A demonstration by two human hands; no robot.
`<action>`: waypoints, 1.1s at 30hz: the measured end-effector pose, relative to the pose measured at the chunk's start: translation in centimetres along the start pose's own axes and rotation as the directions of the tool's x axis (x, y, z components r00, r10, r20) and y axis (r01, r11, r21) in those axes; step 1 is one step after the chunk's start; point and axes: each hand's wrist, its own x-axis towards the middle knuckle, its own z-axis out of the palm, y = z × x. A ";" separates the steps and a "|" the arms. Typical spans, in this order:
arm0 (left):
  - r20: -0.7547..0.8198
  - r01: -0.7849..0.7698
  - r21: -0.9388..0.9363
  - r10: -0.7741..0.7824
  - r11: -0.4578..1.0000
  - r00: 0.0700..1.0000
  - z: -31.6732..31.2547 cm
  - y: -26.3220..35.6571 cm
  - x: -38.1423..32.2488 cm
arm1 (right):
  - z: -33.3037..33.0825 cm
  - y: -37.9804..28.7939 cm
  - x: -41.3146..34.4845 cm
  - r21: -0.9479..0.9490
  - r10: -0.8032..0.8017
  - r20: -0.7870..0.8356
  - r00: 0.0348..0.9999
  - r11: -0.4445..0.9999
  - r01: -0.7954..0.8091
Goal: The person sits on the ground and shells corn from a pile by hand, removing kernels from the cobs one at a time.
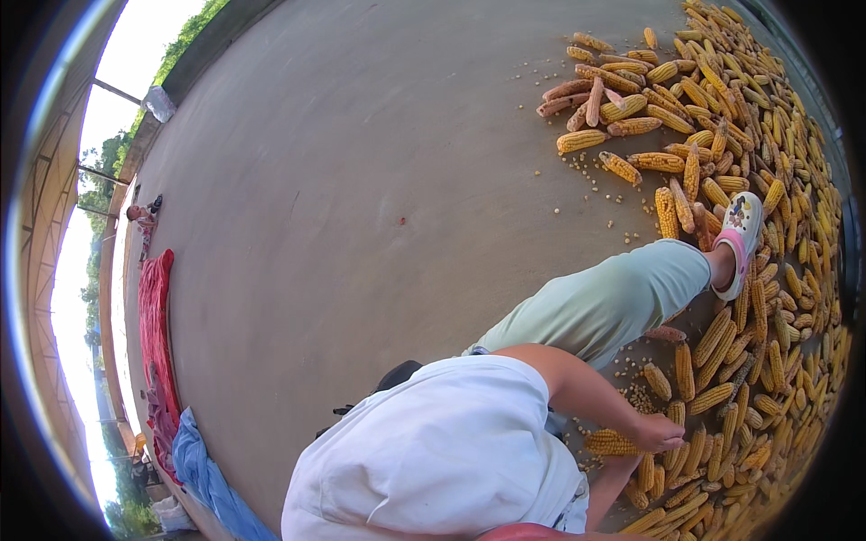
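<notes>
My left hand is closed around one end of a yellow corn cob, low above the pile. Below it my right forearm reaches up towards the same cob; most of the right hand is hidden behind the left. Loose kernels lie on the floor beside the hands. Husked corn cobs are heaped along the whole right side. My leg in pale green trousers stretches over the floor, with a white and pink clog among the cobs. My white shirt fills the lower middle.
Several reddish stripped cobs lie at the heap's upper edge. A concrete floor spans the middle. At the far left are a red cloth, a blue cloth, a white sack and a person on the floor.
</notes>
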 end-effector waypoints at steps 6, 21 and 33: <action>-0.190 0.047 -0.131 -0.072 0.990 0.979 -2.7 2.5 -0.5 | 0.6 0.6 -0.8 -0.619 -0.433 0.236 0.870 0.623 0.478; -0.510 -0.081 -0.304 -0.090 0.949 0.856 -6.8 2.7 -2.0 | 0.7 0.0 1.1 -0.561 -0.141 0.407 0.902 0.741 0.369; -0.235 -0.057 -0.244 -0.003 0.968 0.972 -4.8 4.3 -3.0 | -0.2 2.7 0.3 -0.118 0.047 0.249 0.967 0.993 -0.018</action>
